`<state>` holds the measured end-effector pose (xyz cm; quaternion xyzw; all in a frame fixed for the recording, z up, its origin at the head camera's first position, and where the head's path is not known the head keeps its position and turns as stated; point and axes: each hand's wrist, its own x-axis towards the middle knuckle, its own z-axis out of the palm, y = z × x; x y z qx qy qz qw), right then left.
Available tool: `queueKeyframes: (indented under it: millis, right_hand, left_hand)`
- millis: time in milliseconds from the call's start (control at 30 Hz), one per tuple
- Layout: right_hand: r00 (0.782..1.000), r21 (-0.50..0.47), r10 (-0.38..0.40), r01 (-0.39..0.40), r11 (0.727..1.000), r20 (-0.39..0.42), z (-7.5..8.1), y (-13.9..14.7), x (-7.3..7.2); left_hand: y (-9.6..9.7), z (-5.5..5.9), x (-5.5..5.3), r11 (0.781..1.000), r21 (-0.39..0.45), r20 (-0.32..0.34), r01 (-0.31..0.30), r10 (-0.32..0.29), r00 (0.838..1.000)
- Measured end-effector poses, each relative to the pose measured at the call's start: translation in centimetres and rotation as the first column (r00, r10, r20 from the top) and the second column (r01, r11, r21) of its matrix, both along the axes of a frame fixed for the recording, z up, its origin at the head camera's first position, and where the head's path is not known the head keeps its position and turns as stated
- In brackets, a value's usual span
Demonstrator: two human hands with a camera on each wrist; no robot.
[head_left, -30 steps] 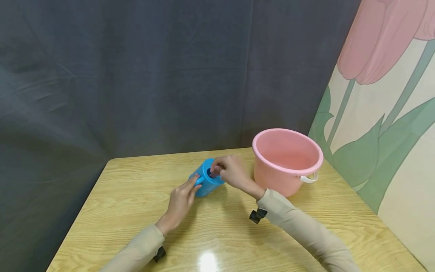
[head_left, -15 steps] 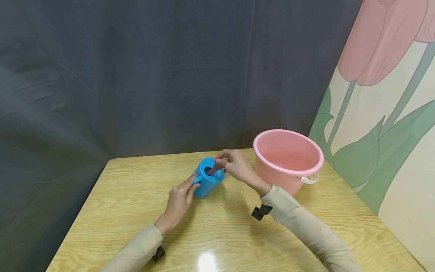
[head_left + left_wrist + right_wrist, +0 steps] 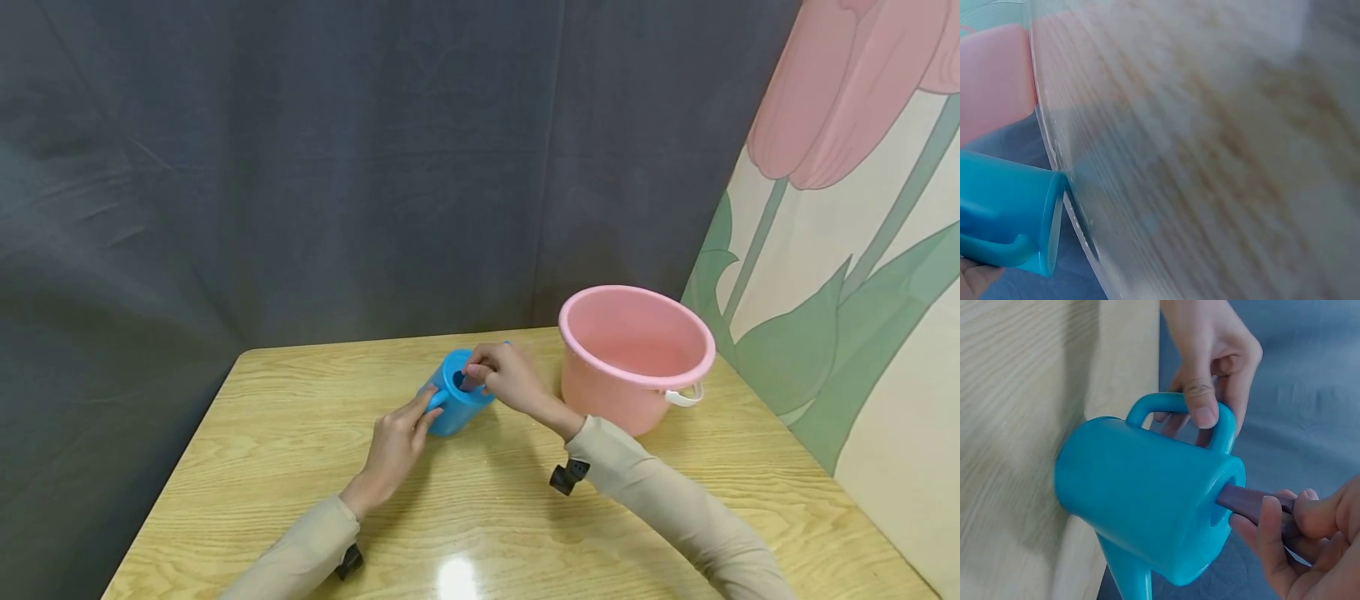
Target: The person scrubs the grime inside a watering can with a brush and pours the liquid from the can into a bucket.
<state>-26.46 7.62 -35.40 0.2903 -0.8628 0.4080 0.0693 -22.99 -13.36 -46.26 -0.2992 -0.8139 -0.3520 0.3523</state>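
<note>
Blue plastic watering can is at the wood table, L of the pink bucket & apart from it. Base looks tipped per the L wrist view, part of it off the wood. L hand has fingers curled round the can's handle, thumb over the top. R hand pinches a purple piece b/w thumb & fingers, far end down inside the can's mouth; can't tell if it's cloth or stiff, nor what the end touches inside.

To do this well, IMO: keep the L grip firm, esp. b/c a tipped base could rock w/ each push. Feed the piece in line w/ the mouth, not across its edge, so it doesn't snag or drag the can. Pinch close to the mouth for control, w/o jamming knuckles on it. Short, easy strokes prob. beat hard shoves.

Vs. 0.5 s ago: R hand is lower, nearer the mouth, & less of the purple piece shows. L hand's grip & the can's pos. look approx. the same; bucket too, no obvious shift.
</note>
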Motion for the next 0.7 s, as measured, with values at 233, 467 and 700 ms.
queueKeyframes:
  millis: [233, 467, 700]
  right_hand:
    - [0.999, -0.043, 0.037, -0.036, 0.998, 0.022, 0.1, 0.4, -0.2]
    - [0.996, -0.074, 0.075, -0.072, 0.995, 0.041, 1.6, 1.4, -0.1]
    - [0.997, 0.115, 0.044, -0.037, 0.993, -0.061, 0.9, 1.0, 0.1]
  left_hand:
    - [0.1, 0.0, 0.0, 1.000, -0.008, 0.001, -0.001, 0.001, 1.000]
    - [0.1, 0.1, 0.1, 1.000, -0.015, 0.026, -0.001, 0.001, 1.000]
    - [0.3, 0.3, -0.1, 0.999, -0.040, -0.017, 0.008, -0.008, 1.000]
